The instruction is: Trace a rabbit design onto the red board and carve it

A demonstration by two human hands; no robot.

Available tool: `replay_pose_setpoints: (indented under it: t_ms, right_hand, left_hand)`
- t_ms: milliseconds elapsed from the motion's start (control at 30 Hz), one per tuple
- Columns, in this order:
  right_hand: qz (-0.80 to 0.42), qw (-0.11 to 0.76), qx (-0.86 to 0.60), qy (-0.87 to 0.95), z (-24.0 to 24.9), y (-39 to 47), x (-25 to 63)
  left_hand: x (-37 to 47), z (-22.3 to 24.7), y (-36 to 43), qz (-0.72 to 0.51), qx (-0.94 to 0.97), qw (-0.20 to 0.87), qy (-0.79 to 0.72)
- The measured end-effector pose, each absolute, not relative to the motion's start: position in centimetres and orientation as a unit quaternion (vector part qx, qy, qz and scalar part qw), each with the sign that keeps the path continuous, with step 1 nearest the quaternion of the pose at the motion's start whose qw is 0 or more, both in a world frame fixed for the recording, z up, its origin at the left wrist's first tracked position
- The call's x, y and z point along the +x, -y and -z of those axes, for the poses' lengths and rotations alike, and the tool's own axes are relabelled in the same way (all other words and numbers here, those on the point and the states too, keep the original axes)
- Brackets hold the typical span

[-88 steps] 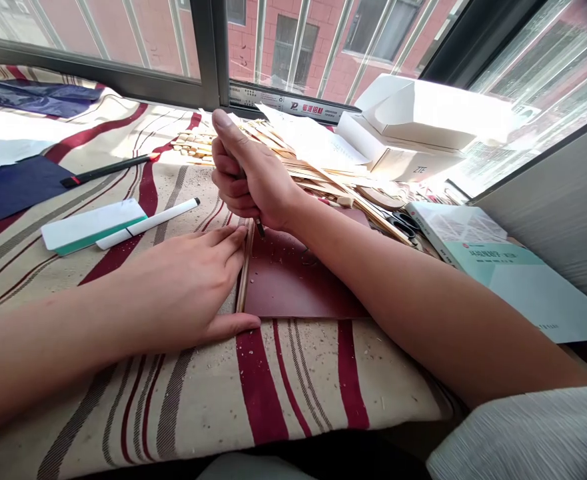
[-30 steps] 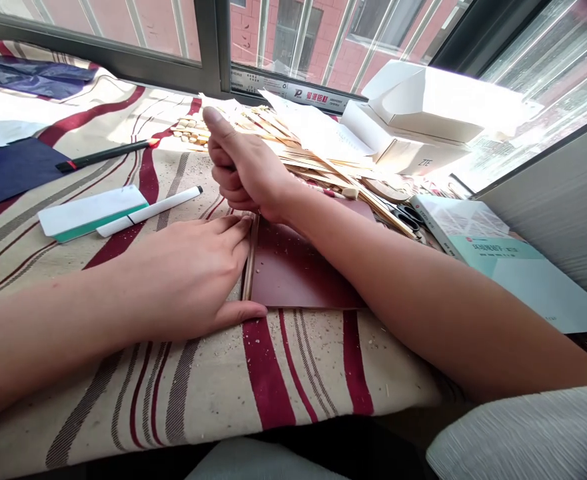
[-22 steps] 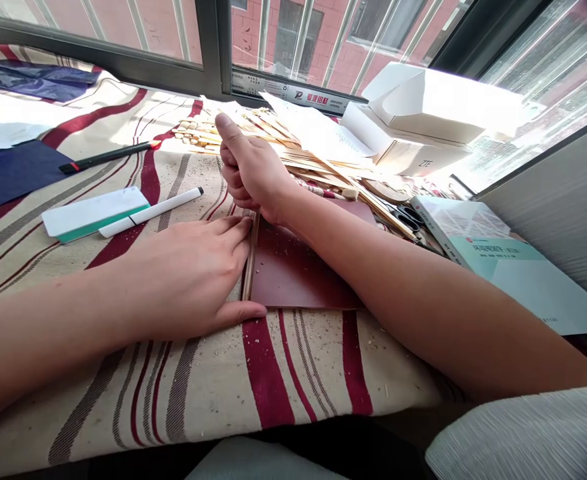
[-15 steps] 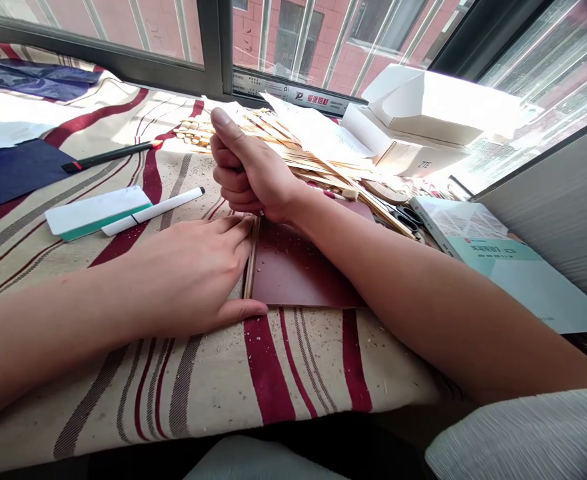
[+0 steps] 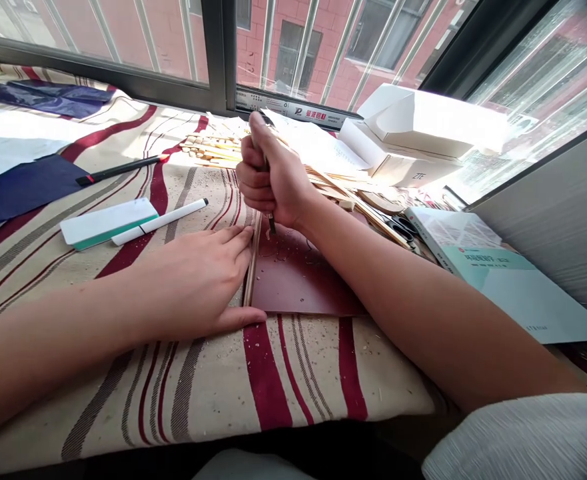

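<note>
My left hand (image 5: 210, 277) lies flat, palm down, its fingertips and thumb at a thin wooden strip (image 5: 251, 273) along the left edge of a dark red board (image 5: 303, 283). Above the board my right hand (image 5: 273, 173) is closed in a fist, thumb up, around a slim upright tool (image 5: 272, 223). The tool's lower end shows below the fist, over the board; the rest is mostly hidden by my fingers. Small shavings are scattered on the board and the cloth.
Behind my right hand lie many wooden sticks (image 5: 213, 148) and papers. A white box (image 5: 403, 167), black scissors (image 5: 406, 227) and a book (image 5: 498, 267) are on the right. On the left are a white marker (image 5: 173, 220), a black pencil (image 5: 118, 171) and dark blue sheets (image 5: 18, 187).
My right fist has moved slightly right, away from my left fingertips, and the tool's lower end now shows beneath it. My left hand has stayed about where it was. The view has shifted slightly.
</note>
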State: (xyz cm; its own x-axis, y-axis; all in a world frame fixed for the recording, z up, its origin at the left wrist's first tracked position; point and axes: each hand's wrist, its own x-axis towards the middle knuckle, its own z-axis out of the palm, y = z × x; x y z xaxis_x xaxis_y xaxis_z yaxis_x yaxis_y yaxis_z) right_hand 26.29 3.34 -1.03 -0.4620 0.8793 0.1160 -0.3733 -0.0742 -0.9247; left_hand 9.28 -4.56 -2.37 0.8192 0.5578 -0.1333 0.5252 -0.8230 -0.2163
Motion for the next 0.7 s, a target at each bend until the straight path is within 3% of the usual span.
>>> replay_pose_setpoints:
  t_ms: [367, 567, 700]
  right_hand:
    - [-0.675, 0.39, -0.288, 0.557, 0.6, -2.0, 24.8]
    - [-0.666, 0.288, -0.239, 0.645, 1.0, -2.2, 24.1]
    - [-0.551, 0.374, -0.381, 0.641, 1.4, -2.6, 22.9]
  left_hand:
    - [9.3, 2.4, 4.4, -0.087, -0.951, 0.094, 0.281]
    - [8.7, 3.2, 4.5, -0.041, -0.956, 0.106, 0.271]
    - [8.4, 3.7, 4.4, -0.017, -0.956, 0.13, 0.263]
